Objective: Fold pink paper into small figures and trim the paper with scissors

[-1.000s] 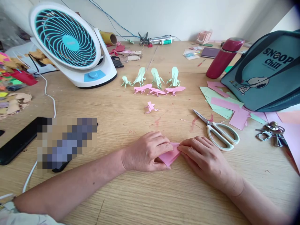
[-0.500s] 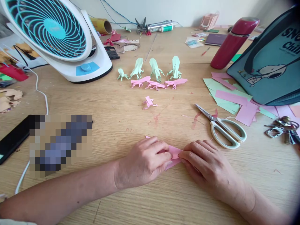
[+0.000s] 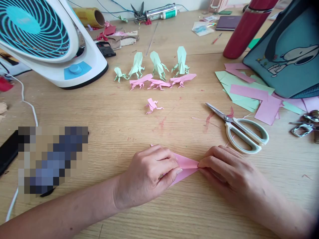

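Note:
A piece of pink paper [image 3: 185, 162], folded to a narrow point at its right end, lies on the wooden table between my hands. My left hand [image 3: 153, 174] covers its wider left part, thumb and fingers closed on it near the centre crease. The pointed tip is pinched by my right hand [image 3: 224, 176]. Much of the paper's left end is hidden under my left hand. Beyond my hands stands a small pink folded paper figure [image 3: 152, 105], with a row of pink paper figures [image 3: 159, 83] and pale green paper figures [image 3: 157, 64] behind it.
Scissors [image 3: 234, 127] lie slightly open just beyond my right hand. Pink and green paper strips [image 3: 249, 91] spread beside a blue bag [image 3: 286, 63] and a red flask [image 3: 245, 33]. A fan [image 3: 84, 66] stands at the left, keys [image 3: 302, 129] at the right.
My right hand has slid right relative to my left, and more of the pink paper shows between them. The view has shifted and tilted slightly downward.

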A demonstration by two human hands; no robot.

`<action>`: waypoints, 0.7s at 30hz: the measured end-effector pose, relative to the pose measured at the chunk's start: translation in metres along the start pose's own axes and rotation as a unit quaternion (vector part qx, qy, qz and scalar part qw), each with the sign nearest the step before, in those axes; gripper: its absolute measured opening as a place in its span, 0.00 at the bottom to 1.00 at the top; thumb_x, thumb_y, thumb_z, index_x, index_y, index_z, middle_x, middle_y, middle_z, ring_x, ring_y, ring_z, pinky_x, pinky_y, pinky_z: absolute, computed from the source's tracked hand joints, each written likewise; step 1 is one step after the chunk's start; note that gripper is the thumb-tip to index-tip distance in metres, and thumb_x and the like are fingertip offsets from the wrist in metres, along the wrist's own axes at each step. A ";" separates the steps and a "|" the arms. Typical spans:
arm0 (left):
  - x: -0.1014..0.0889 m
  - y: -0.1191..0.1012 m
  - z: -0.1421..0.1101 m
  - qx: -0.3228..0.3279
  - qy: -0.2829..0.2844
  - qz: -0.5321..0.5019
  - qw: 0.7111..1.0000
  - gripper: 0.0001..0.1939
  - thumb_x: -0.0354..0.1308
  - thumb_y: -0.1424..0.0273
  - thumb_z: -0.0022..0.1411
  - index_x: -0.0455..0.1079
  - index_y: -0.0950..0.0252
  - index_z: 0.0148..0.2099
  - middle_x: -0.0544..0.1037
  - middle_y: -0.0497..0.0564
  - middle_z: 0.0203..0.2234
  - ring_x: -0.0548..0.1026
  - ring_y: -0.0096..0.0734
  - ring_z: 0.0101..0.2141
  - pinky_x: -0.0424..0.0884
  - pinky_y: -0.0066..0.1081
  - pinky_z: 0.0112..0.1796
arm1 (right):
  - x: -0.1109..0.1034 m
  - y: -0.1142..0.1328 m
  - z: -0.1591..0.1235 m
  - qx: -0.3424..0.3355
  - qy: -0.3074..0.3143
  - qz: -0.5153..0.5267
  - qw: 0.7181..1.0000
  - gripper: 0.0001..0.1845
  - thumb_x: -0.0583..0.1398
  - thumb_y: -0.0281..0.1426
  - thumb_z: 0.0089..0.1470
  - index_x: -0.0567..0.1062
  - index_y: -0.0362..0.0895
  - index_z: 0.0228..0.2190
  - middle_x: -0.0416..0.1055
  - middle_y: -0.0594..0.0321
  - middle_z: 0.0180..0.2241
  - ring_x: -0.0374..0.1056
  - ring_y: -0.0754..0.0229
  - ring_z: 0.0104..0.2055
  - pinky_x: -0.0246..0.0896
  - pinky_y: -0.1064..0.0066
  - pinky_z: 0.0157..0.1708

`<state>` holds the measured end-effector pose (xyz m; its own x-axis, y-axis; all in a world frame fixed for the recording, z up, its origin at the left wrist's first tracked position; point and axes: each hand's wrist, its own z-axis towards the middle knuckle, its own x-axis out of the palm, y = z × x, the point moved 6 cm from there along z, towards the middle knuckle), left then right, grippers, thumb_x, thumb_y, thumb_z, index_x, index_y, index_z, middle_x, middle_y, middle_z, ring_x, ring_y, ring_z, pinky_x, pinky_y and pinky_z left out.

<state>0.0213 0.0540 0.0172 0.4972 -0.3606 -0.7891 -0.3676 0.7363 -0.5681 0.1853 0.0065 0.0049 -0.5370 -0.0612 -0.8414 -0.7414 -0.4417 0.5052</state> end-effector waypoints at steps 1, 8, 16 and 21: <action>0.000 0.000 0.000 0.001 -0.003 -0.006 1.000 0.10 0.55 0.75 0.66 0.76 0.66 0.34 0.78 0.49 0.31 0.74 0.29 0.34 0.69 0.31 0.38 | -0.001 -0.002 0.000 0.007 0.005 -0.003 1.000 0.11 0.55 0.26 0.64 0.72 0.43 0.30 0.66 0.61 0.28 0.61 0.59 0.30 0.55 0.65 0.32; 0.000 0.001 -0.004 -0.017 -0.013 -0.001 1.000 0.10 0.55 0.75 0.66 0.75 0.66 0.33 0.76 0.49 0.28 0.73 0.27 0.30 0.67 0.30 0.34 | -0.008 -0.011 -0.001 0.029 0.019 -0.010 0.999 0.10 0.54 0.30 0.65 0.72 0.45 0.32 0.67 0.61 0.29 0.63 0.59 0.30 0.57 0.67 0.30; 0.002 -0.006 -0.006 0.003 -0.013 0.046 0.999 0.10 0.54 0.76 0.65 0.74 0.66 0.32 0.75 0.49 0.27 0.72 0.28 0.29 0.67 0.29 0.32 | -0.006 0.000 -0.002 0.017 0.017 -0.045 0.999 0.10 0.54 0.29 0.64 0.72 0.45 0.31 0.66 0.62 0.27 0.63 0.59 0.28 0.58 0.67 0.28; 0.003 -0.008 -0.006 0.020 -0.018 0.064 0.998 0.09 0.55 0.76 0.65 0.74 0.66 0.33 0.75 0.49 0.27 0.72 0.28 0.30 0.67 0.30 0.33 | -0.003 0.002 0.000 0.011 0.001 -0.044 0.999 0.10 0.54 0.28 0.64 0.71 0.44 0.30 0.65 0.63 0.26 0.62 0.60 0.27 0.56 0.66 0.29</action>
<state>0.0209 0.0431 0.0182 0.4757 -0.2416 -0.8458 -0.3993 0.7975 -0.4523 0.1846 0.0060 0.0083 -0.4688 -0.0255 -0.8829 -0.7944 -0.4248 0.4341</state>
